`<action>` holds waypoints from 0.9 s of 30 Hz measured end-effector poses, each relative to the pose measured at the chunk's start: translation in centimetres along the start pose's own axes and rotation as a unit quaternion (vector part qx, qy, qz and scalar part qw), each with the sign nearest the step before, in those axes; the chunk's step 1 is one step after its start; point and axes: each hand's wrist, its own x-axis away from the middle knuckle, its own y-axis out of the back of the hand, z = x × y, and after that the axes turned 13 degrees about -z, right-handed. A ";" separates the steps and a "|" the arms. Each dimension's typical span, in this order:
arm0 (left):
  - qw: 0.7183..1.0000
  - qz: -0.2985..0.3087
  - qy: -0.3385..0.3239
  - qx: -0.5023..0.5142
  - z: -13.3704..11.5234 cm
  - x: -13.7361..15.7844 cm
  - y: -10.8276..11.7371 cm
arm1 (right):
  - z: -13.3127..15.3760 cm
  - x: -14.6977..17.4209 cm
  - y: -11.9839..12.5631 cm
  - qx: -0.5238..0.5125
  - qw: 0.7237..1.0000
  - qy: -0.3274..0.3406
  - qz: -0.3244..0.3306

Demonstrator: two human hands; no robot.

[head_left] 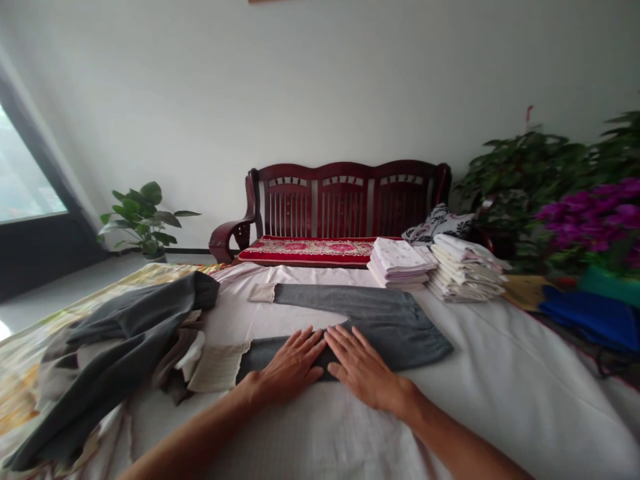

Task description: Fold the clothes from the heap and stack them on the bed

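Note:
A pair of dark grey trousers lies spread on the white sheet, its waist to the right and its legs to the left. Both legs end in cream knitted cuffs. My left hand rests flat on the nearer leg, fingers stretched out. Beside it, my right hand presses flat on the same leg close to the crotch, fingers spread. The fingertips of the two hands almost meet. Neither hand grips the cloth. Part of the nearer leg is hidden under my hands.
A crumpled heap of dark grey and beige clothes lies at left. Two stacks of folded white cloth, one nearer the middle and one farther right, stand at the back right. Beyond is a red wooden bench. Blue fabric lies at far right.

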 end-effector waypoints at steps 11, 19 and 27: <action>0.997 0.014 0.004 -0.078 3.2 7.2 2.4 | -10.4 6.7 -0.9 0.129 0.989 -0.044 -0.050; 0.987 -0.057 0.073 -0.135 5.0 11.8 3.0 | -15.4 10.9 0.4 0.203 0.973 -0.082 -0.076; 0.977 -0.070 0.194 -0.058 3.9 5.9 4.7 | -12.5 5.5 1.7 0.171 0.970 -0.152 -0.081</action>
